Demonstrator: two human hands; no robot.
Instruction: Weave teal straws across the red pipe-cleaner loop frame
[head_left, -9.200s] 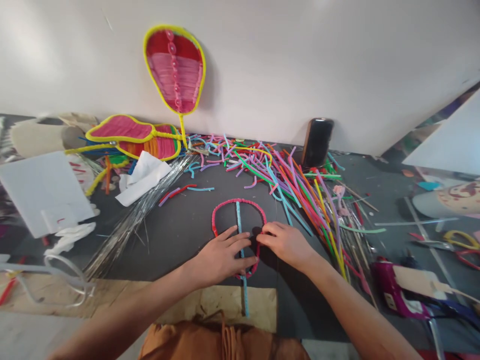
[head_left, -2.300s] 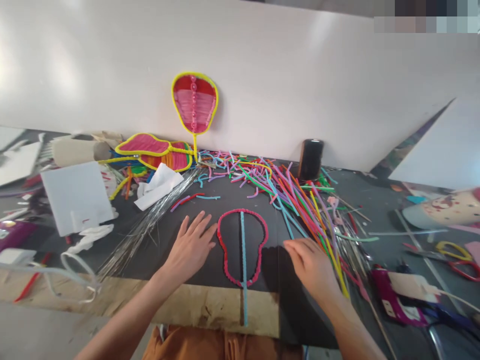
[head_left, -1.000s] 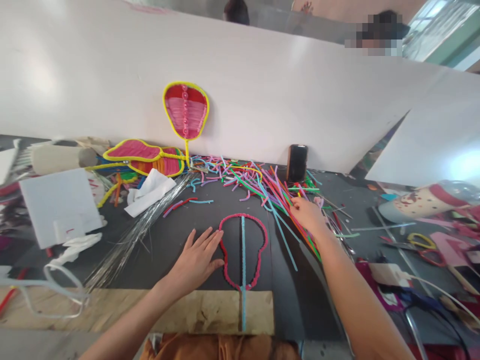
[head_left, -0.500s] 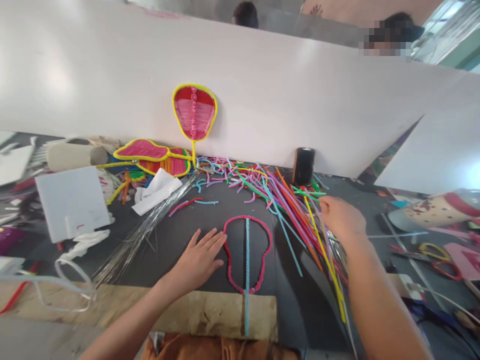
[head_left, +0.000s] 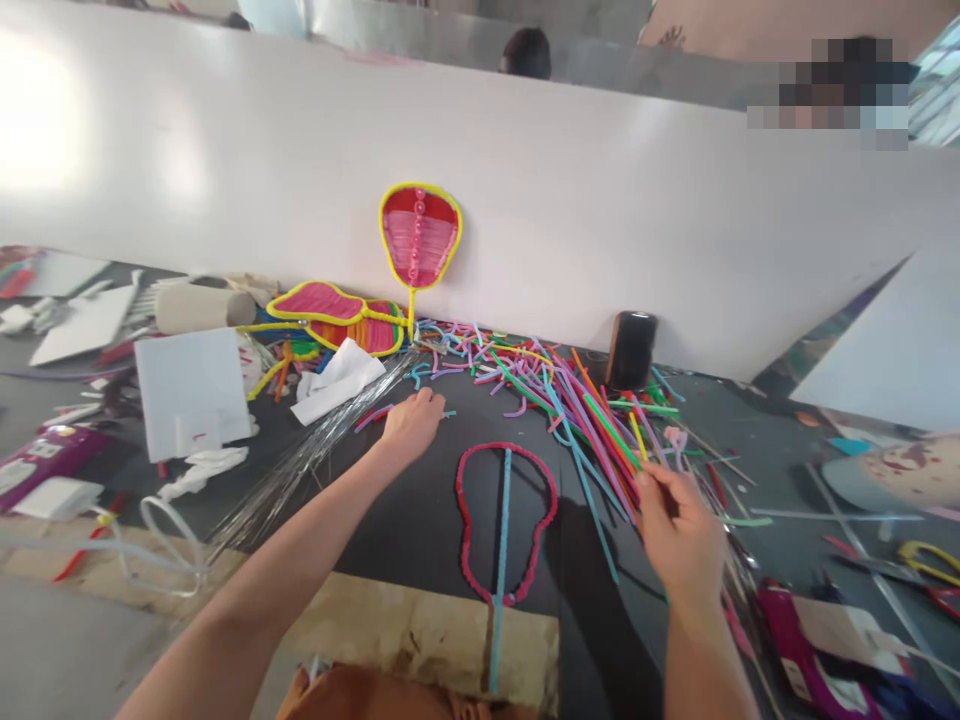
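Observation:
On the dark table lies a flat outline (head_left: pixel 553 490) of pink and red fuzzy pipe cleaners, narrowing in the middle. A light-blue twisted stem (head_left: pixel 504 530) runs down its centre and past its lower end. My right hand (head_left: pixel 679 530) pinches a green pipe cleaner (head_left: pixel 611 430) at the edge of a bundle of long coloured pipe cleaners (head_left: pixel 600 440). Beyond the outline, on its left, my left hand (head_left: pixel 416 425) is closed with fingers bent down at a short blue pipe cleaner piece (head_left: pixel 450 413); its fingertips are partly hidden.
A yellow-edged pink petal shape (head_left: pixel 420 235) stands against the white board (head_left: pixel 555 200). Similar shapes (head_left: pixel 322 305), white paper (head_left: pixel 191 390), silvery wires (head_left: pixel 292 470) and a glue gun (head_left: pixel 49 465) lie leftward. A phone (head_left: pixel 631 350) leans at the back; scissors (head_left: pixel 892 570) lie right.
My left hand has left the outline's edge and moved forward to the short blue piece. My right hand has drawn back toward me, now with a green pipe cleaner. The view has shifted left.

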